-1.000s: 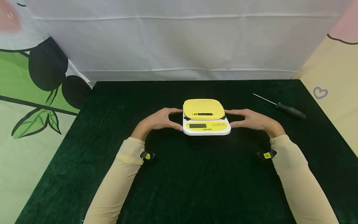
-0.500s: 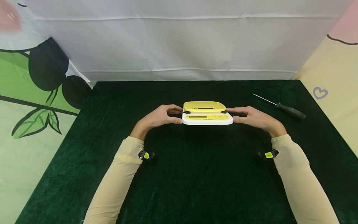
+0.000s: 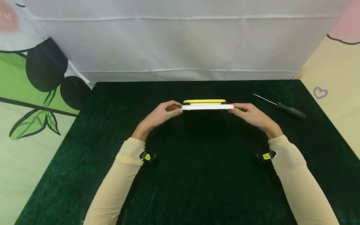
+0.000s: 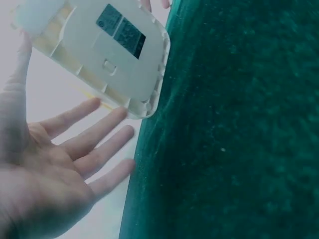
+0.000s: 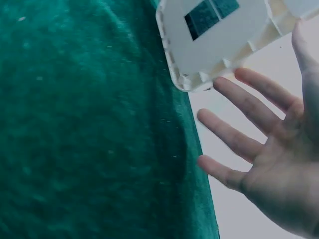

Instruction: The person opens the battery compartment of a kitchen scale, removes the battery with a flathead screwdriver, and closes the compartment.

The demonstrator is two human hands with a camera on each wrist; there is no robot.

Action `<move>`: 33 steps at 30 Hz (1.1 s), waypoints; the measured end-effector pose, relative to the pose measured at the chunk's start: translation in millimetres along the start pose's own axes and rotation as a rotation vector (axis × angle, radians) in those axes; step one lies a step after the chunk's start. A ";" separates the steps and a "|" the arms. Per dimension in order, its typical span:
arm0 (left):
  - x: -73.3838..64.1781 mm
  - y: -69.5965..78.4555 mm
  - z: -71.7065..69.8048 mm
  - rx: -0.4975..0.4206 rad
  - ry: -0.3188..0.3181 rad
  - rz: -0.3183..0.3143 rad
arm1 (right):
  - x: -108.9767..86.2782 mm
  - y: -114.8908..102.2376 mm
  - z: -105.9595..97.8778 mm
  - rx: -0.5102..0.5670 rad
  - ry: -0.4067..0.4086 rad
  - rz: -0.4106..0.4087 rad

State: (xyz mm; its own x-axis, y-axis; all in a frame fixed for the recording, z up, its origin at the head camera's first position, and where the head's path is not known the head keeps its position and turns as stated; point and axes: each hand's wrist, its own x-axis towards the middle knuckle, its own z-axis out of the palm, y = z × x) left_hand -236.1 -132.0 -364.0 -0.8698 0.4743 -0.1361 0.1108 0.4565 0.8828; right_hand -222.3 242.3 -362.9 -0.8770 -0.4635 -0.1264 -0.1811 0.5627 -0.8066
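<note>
While the left hand (image 3: 161, 115) and the right hand (image 3: 251, 115) press on its opposite sides, the scale (image 3: 207, 107) lies directly between their fingers (image 4: 97, 131), neither hand plainly nearer. Its visible edge runs crosswise from fingertips to fingertips; seen edge-on from the head, it does not reveal which axis is longer. The fingers of both hands are spread: thumbs and foremost fingertips at the scale's sides, ring and little fingers free of it. Only the wrist views show the underside with its dark labels (image 4: 120, 31). Only the head view shows the screwdriver (image 3: 291, 112), lying on the tabletop (image 3: 202, 181) well to the right of the right hand's fingers.
</note>
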 end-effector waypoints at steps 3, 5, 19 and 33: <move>2.0 -2.1 2.1 -0.023 0.032 0.030 | 1.4 1.8 2.2 0.007 0.038 -0.020; 2.2 -4.6 2.4 -0.031 0.051 0.039 | 2.9 2.7 4.3 0.006 0.056 -0.030; 2.4 0.3 6.5 -0.052 0.118 0.060 | 7.4 2.6 14.8 0.004 0.214 -0.092; -0.4 14.0 12.0 -0.049 0.194 0.045 | 9.1 -9.9 22.0 0.026 0.353 -0.066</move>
State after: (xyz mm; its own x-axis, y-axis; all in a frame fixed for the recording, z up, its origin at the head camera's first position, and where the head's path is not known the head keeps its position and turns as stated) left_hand -228.4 -116.8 -357.0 -0.9413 0.3375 -0.0106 0.1326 0.3984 0.9076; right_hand -218.7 217.4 -368.8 -0.9643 -0.2309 0.1296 -0.2348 0.5199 -0.8213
